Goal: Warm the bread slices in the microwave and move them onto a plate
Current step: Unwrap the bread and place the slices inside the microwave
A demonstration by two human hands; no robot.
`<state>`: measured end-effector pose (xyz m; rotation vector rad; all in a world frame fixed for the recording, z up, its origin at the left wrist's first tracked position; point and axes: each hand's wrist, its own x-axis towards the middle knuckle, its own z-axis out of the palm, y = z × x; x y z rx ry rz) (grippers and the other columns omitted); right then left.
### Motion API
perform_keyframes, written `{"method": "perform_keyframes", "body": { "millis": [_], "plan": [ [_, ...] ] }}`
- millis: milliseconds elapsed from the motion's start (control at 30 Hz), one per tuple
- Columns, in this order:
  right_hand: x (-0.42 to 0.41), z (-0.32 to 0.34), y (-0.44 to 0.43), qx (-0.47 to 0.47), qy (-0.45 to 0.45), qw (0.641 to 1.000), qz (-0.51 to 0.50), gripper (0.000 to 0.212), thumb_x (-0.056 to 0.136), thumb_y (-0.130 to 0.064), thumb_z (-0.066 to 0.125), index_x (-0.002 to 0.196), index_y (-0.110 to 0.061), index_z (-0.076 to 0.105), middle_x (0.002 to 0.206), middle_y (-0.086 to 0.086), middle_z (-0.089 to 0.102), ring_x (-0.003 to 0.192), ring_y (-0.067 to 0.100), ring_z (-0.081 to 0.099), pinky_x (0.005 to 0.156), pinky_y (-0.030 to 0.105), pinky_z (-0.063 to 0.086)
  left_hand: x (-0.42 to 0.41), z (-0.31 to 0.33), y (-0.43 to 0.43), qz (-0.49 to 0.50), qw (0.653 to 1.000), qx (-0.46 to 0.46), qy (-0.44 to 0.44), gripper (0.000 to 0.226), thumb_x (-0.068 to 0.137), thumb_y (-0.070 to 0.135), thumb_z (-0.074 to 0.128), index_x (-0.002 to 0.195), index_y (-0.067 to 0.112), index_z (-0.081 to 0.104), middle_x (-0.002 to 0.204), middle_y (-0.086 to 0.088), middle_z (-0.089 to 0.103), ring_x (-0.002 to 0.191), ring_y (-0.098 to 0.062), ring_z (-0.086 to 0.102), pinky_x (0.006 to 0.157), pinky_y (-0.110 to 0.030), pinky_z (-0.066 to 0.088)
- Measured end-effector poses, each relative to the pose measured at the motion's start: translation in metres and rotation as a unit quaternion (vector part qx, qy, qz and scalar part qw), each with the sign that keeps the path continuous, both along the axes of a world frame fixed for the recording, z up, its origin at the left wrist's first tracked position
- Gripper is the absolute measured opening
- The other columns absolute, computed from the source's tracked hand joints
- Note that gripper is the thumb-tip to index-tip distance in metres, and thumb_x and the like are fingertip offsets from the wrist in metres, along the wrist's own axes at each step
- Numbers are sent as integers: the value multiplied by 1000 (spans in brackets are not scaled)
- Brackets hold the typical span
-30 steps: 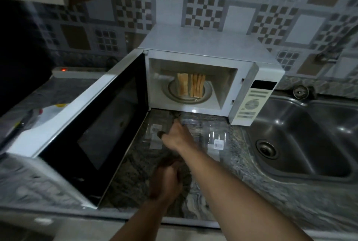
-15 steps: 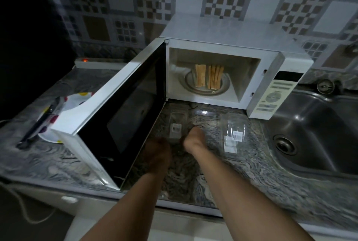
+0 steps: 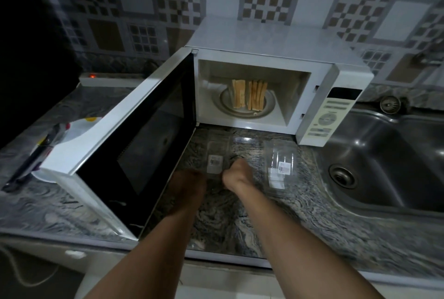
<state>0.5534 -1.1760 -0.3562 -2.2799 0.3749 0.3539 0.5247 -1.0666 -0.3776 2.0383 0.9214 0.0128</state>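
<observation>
Bread's in the open microwave, both my hands are down on the counter in front of it

The bread slices (image 3: 248,96) stand on edge on the glass turntable (image 3: 242,113) inside the microwave (image 3: 276,41), whose door (image 3: 134,116) is swung wide to the left. They're well apart from my fingers. My left hand (image 3: 189,184) is blurred and in shadow by the door, so I can't tell how its fingers sit. My right hand (image 3: 236,175) is at the edge of a clear plastic tray (image 3: 215,154) with a barcode label. Its fingers curl out of sight, so I can't tell if they're gripping. The plate (image 3: 79,128) is on the counter (image 3: 240,221), left of the door.
</observation>
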Motion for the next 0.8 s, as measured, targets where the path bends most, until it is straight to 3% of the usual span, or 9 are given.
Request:
{"method": "perform_keyframes", "body": {
  "millis": [100,200,300,367,433,567,633,733,800],
  "plan": [
    [-4,11,-5,-26,-19,999,28,19,90,-13,63,105,-3,67,114,18,68,108,36,64,83,34,54,-3,13,-10,-4,999,48,12,39,98,28,49,121,1,64,130,-21,60,122,-34,56,97,-36,44],
    [-8,32,-11,-78,-58,993,64,14,91,-17,63,98,-6,68,108,15,70,103,34,66,76,33,50,-5,15,-18,-25,994,90,-50,30,94,26,54,106,3,69,116,-20,67,111,-34,61,88,-37,48],
    [-12,50,-24,-129,-118,981,88,28,91,-16,62,118,-9,60,114,13,68,108,34,64,79,34,47,-6,14,-31,-57,990,32,-122,27,97,22,50,103,2,67,113,-22,65,111,-36,59,92,-38,47],
    [-15,61,-38,-154,-158,971,90,35,90,-14,61,125,-13,56,114,13,68,108,35,63,79,36,50,-5,16,-40,-79,981,2,-179,24,95,26,48,90,8,63,97,-21,67,95,-34,64,82,-38,52],
    [-16,67,-57,-174,-184,964,81,34,89,-12,60,122,-12,56,113,14,67,108,36,61,78,38,50,-5,25,-49,-125,972,28,-198,18,95,25,52,90,10,62,85,-12,68,81,-27,64,70,-30,47],
    [-11,68,-98,-197,-180,962,59,44,87,-18,67,128,-9,53,127,15,57,122,35,49,86,41,50,-2,41,-76,-207,955,95,-188,25,97,34,53,94,14,68,87,-11,73,86,-30,67,67,-28,42],
    [-8,63,-115,-193,-161,967,40,57,86,-25,69,138,-11,49,136,14,50,126,35,46,93,41,49,1,37,-88,-237,955,66,-167,26,97,38,54,94,16,68,88,-11,73,87,-31,67,66,-29,42],
    [-9,54,-135,-185,-141,973,13,61,88,-28,63,143,-14,42,140,15,45,127,37,45,98,43,48,6,26,-102,-259,957,9,-127,37,95,43,55,72,16,63,74,-7,70,80,-30,67,63,-29,43],
    [-11,45,-146,-172,-112,979,6,68,87,-25,63,149,-18,35,140,16,44,127,38,46,100,44,47,6,18,-109,-244,967,-16,-79,40,90,47,59,67,14,64,68,-3,68,75,-26,68,62,-25,43]
  ]
}}
